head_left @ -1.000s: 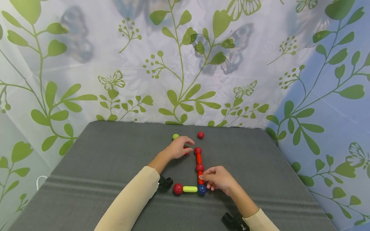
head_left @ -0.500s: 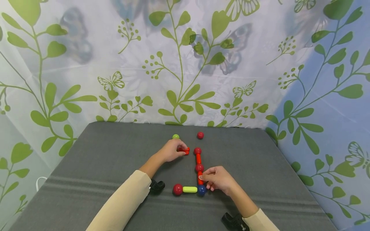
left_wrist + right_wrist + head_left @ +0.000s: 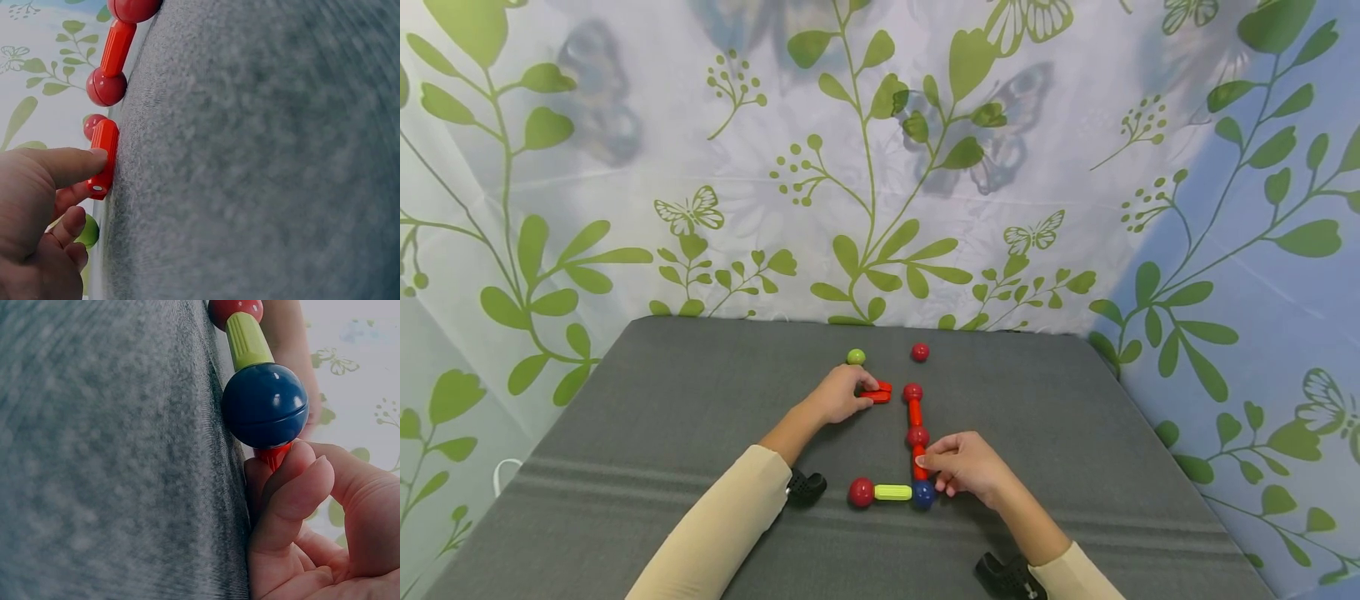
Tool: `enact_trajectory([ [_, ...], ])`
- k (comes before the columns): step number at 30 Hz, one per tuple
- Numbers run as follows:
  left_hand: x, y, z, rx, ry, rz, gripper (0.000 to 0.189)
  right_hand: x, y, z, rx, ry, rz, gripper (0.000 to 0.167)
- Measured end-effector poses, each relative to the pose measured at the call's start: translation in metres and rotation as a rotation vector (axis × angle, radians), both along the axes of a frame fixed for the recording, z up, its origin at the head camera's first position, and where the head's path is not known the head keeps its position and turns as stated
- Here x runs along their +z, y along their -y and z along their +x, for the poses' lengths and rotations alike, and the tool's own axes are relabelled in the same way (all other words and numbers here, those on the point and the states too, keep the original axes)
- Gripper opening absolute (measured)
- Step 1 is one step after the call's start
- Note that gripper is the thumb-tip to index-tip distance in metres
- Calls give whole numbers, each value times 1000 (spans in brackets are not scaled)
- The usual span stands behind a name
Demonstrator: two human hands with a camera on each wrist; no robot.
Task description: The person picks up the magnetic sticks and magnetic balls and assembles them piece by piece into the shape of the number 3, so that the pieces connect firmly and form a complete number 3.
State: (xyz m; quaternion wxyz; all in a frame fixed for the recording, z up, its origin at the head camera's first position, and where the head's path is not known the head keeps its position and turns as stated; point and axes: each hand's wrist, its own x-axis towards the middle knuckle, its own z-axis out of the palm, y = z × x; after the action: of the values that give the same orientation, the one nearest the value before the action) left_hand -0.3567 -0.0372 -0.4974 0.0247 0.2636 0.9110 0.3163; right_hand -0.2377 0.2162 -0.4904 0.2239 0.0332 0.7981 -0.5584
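In the head view my left hand [image 3: 837, 394] pinches a pair of red magnetic building rods [image 3: 878, 397] lying side by side on the cloth. The left wrist view shows the thumb on one red rod [image 3: 107, 150] with a silvery end; the second is mostly hidden there. My right hand [image 3: 970, 467] pinches another red rod [image 3: 920, 462], set between a red ball [image 3: 917, 437] and a blue ball [image 3: 923, 494]. From the blue ball a yellow-green rod [image 3: 892, 492] runs left to a large red ball [image 3: 862, 492]. Beyond the middle ball, one more red rod [image 3: 915, 412] leads to a red end ball [image 3: 913, 392].
A loose green ball [image 3: 856, 357] and a loose red ball [image 3: 921, 352] lie near the far edge of the grey cloth-covered table [image 3: 715, 367]. Behind it hangs a leaf-patterned curtain [image 3: 760, 250]. Each wrist wears a black camera mount [image 3: 807, 487].
My left hand has drawn back slightly to the left and its fingers have come down onto the red rods. The right hand keeps its hold in the same place.
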Motion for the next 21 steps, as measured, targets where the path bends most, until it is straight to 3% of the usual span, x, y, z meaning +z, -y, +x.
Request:
enact_trajectory([
  [10,-2,3,-1,47,47,15,25,1,0,0,8,6,0,33],
  [21,-2,0,2,45,85,47,25,0,0,1,4,-5,-2,35],
])
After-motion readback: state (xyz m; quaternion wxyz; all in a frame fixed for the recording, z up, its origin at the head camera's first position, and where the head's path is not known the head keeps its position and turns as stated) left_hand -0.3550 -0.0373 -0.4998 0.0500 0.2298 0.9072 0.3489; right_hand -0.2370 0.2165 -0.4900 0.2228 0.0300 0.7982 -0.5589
